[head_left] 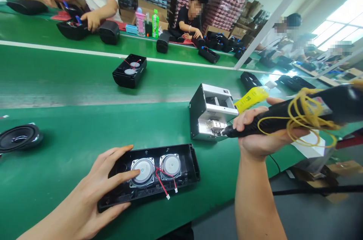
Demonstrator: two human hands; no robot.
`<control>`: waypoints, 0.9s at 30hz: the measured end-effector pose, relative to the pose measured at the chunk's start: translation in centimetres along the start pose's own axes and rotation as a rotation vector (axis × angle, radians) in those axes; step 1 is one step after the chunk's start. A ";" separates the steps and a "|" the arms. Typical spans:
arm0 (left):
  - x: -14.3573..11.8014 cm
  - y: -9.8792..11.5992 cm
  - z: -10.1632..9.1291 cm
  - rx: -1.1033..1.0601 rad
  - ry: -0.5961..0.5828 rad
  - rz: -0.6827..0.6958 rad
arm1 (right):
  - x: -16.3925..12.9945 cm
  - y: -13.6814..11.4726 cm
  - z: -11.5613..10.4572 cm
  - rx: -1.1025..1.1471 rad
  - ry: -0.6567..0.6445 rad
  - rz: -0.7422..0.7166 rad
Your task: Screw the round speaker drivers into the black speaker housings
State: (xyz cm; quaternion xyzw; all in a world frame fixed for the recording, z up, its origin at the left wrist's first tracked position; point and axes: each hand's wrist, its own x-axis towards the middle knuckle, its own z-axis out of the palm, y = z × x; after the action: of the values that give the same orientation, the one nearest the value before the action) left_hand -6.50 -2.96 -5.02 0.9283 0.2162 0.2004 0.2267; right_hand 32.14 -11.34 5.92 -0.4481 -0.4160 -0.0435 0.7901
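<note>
My left hand point(98, 189) grips the left end of a black speaker housing point(187, 164) lying on the green bench. Its thumb is at the near edge, one finger touches the left round speaker driver point(143, 170), and other fingers reach the far edge. A second driver point(171, 165) sits beside it, and red wires with white plugs point(168, 197) hang toward the near edge. Wrapped round a black electric screwdriver point(272, 119) with yellow cord coiled on it is my right hand point(255, 130). The screwdriver's tip is at the front of a silver-and-black screw feeder point(195, 115); exact contact is unclear.
A loose speaker point(21, 137) lies at the left. Another housing with drivers point(130, 71) stands on the belt beyond. A yellow bottle point(252, 98) lies behind the feeder. Across the line, co-workers handle black housings point(73, 26). A slanted white post point(269, 24) rises at the right.
</note>
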 end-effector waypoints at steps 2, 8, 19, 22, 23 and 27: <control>0.0 0.1 0.0 -0.005 0.012 -0.002 | 0.1 0.0 -0.2 0.011 0.016 -0.029; 0.1 0.0 0.5 -0.001 0.024 0.005 | 0.0 0.5 -0.6 -0.011 0.007 -0.013; 0.6 -0.1 1.1 0.017 0.058 0.052 | 1.3 0.8 0.4 -0.013 0.034 -0.027; 0.5 0.0 1.1 0.017 0.051 0.052 | 1.1 1.2 0.5 0.004 0.044 0.012; 0.5 0.0 1.1 0.014 0.048 0.050 | 1.1 1.3 0.5 0.014 0.047 0.022; 0.4 0.2 1.0 -0.012 0.019 0.014 | 0.9 1.2 0.1 0.014 0.017 0.049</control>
State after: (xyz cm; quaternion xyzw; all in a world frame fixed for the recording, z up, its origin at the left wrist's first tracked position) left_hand -5.65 -3.26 -5.69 0.9265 0.2104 0.2119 0.2288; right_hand 33.15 -10.26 5.75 -0.4523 -0.3987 -0.0250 0.7974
